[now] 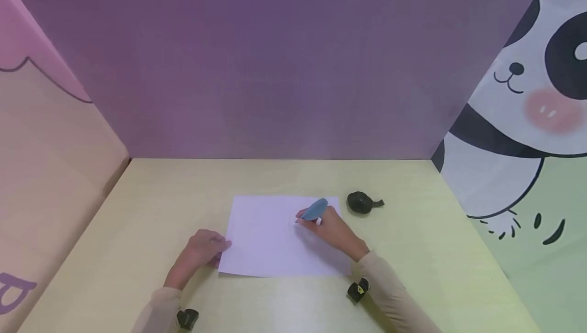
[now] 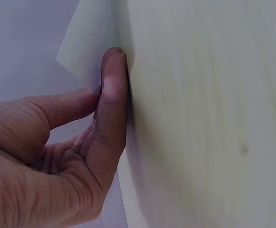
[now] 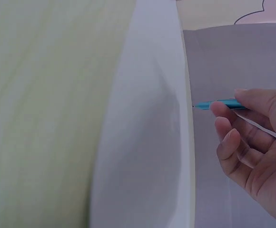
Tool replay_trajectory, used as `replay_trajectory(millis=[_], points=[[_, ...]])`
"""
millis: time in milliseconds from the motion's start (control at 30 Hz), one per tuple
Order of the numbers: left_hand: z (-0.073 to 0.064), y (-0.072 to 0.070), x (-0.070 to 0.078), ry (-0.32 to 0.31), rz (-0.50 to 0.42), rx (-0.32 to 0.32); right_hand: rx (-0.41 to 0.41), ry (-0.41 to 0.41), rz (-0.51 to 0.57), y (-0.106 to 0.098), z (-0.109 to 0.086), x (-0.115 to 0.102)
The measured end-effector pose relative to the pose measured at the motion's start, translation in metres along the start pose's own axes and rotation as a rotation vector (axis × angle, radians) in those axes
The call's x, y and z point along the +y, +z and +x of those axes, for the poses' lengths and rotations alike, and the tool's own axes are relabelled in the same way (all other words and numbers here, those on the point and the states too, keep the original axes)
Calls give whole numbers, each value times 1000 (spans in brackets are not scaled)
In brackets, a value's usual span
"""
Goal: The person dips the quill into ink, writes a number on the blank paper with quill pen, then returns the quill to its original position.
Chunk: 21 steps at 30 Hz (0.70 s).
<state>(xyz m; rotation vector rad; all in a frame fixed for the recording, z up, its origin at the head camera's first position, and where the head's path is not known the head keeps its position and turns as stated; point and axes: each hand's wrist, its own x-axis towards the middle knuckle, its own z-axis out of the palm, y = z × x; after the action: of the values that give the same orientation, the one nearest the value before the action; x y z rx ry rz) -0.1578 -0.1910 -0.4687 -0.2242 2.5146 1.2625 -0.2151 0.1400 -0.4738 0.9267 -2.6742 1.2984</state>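
A white sheet of paper (image 1: 266,236) lies on the table, with a faint curved line in its right half. At its lower left edge my left hand (image 1: 204,249) pinches the paper between thumb and forefinger; the left wrist view shows the thumb (image 2: 73,107) against the sheet. Over the right half, my right hand (image 1: 332,228) grips a blue pen (image 3: 219,104) with a broad blue top (image 1: 315,209). Its tip points at the paper; whether it touches, I cannot tell. A small white piece (image 1: 318,221) shows by the fingers, its kind unclear.
A dark rounded object with a short stalk (image 1: 359,203) sits on the table beyond the paper's upper right corner. A purple panel (image 1: 284,68) stands behind the table (image 1: 183,180). Printed panels flank both sides, a panda (image 1: 504,108) on the right one.
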Motion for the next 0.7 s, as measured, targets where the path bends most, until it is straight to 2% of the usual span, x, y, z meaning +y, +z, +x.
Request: replay_trajectory(millis=[133, 333, 367, 433, 600, 700], points=[[-2, 0, -3, 8, 2, 6, 25, -12, -39, -7, -6, 4], [-2, 0, -3, 21, -27, 12, 43, 53, 156, -18, -14, 3], [-2, 0, -3, 22, -32, 13, 44, 41, 153, -19, -15, 4], [-1, 0, -2, 22, -32, 17, 55, -9, 96, -23, -17, 5], [1, 1, -3, 12, -25, 20, 117, -181, -222, -30, -17, 13], [3, 2, -3, 14, -16, 22, 150, -214, -347, -34, -15, 16]])
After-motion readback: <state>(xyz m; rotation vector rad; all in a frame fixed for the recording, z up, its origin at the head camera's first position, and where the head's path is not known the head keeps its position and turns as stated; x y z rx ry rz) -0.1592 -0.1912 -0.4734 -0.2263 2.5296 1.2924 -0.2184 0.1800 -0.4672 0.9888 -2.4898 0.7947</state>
